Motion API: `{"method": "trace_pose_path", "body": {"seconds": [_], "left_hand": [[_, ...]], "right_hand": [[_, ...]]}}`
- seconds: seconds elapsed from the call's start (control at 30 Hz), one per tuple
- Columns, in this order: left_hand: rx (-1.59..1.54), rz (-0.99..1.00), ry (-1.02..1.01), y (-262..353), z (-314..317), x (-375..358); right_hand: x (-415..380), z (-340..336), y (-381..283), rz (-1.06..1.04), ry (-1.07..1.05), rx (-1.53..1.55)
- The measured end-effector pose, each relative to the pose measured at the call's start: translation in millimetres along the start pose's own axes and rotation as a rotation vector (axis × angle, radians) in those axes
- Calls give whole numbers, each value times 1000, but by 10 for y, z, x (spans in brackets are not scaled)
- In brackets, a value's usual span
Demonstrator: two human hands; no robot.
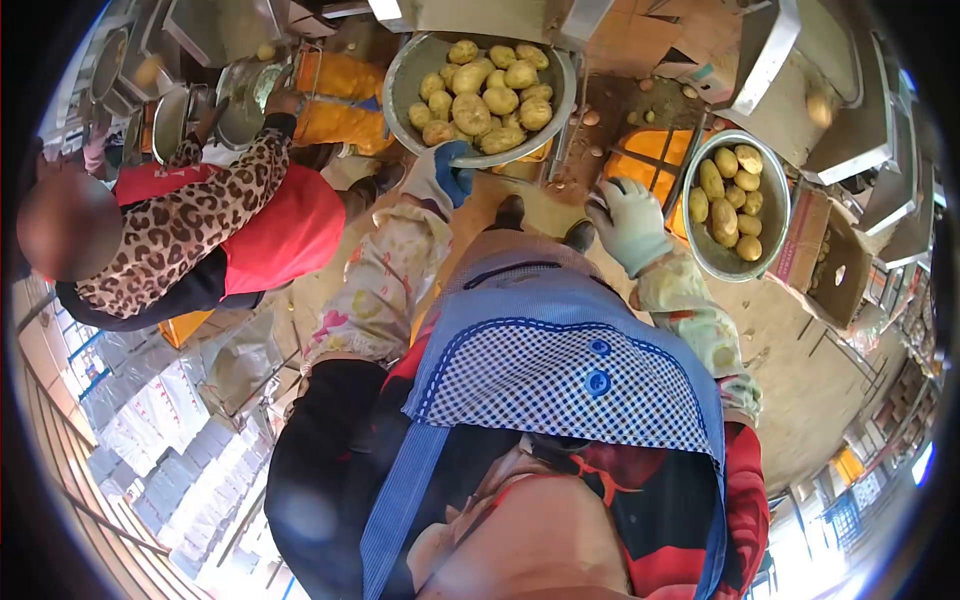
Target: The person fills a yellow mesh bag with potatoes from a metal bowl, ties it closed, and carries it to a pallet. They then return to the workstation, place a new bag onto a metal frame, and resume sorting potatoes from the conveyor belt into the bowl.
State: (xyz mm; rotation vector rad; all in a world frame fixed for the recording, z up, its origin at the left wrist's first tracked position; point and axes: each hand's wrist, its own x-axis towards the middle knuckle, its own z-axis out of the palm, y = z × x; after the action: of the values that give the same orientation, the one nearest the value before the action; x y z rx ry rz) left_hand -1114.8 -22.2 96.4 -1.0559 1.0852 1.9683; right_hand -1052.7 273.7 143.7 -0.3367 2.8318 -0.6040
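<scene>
A wide metal basin (397,100) full of potatoes (471,114) stands at the top centre. My left hand (440,177), in a white and blue glove, is at the basin's lower rim with its fingers curled; whether it grips the rim is hard to make out. My right hand (629,221), in a pale glove, hangs in front of an orange crate (645,163), its fingers bent and partly apart, with nothing seen in it. To its right is a smaller metal basin (697,250) with several potatoes (725,215), not touched by that hand.
A co-worker (270,235) in leopard-print sleeves and red works at the left, hands at another metal bowl (240,105). Metal chutes (780,60) line the top right. An open cardboard box (835,265) stands beyond the smaller basin. Loose potatoes lie on the floor.
</scene>
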Motion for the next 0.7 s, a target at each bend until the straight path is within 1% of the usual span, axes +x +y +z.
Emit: {"method": "trace_pose_path", "body": {"seconds": [0.07, 0.13, 0.2, 0.23, 0.33, 0.37, 0.47, 0.5, 0.6, 0.63, 0.7], "left_hand": [[127, 105, -95, 32, -10, -102], [321, 255, -165, 37, -19, -232], [164, 200, -180, 5, -59, -277], [662, 517, -157, -111, -65, -363], [242, 126, -82, -67, -78, -703], [120, -41, -28, -8, -70, -779], [141, -40, 38, -23, -130, -858], [80, -117, 1, 65, -121, -875], [214, -41, -187, 239, -224, -837], [202, -31, -114, 333, -192, -830], [176, -19, 29, 556, -62, -851]], "right_hand": [[194, 41, -162, -135, 181, -62], [358, 38, -333, -204, 260, -115], [464, 24, -454, -239, 308, -147], [479, 63, -450, -279, 368, -102], [441, -61, -541, -279, 411, -126], [436, -102, -577, -238, 388, -123], [462, -14, -466, -336, 190, -140], [508, -38, -474, -380, 226, -35], [608, -82, -646, -322, 206, 164], [690, -111, -764, -321, 296, 204], [880, -227, -890, -218, 234, 191]]}}
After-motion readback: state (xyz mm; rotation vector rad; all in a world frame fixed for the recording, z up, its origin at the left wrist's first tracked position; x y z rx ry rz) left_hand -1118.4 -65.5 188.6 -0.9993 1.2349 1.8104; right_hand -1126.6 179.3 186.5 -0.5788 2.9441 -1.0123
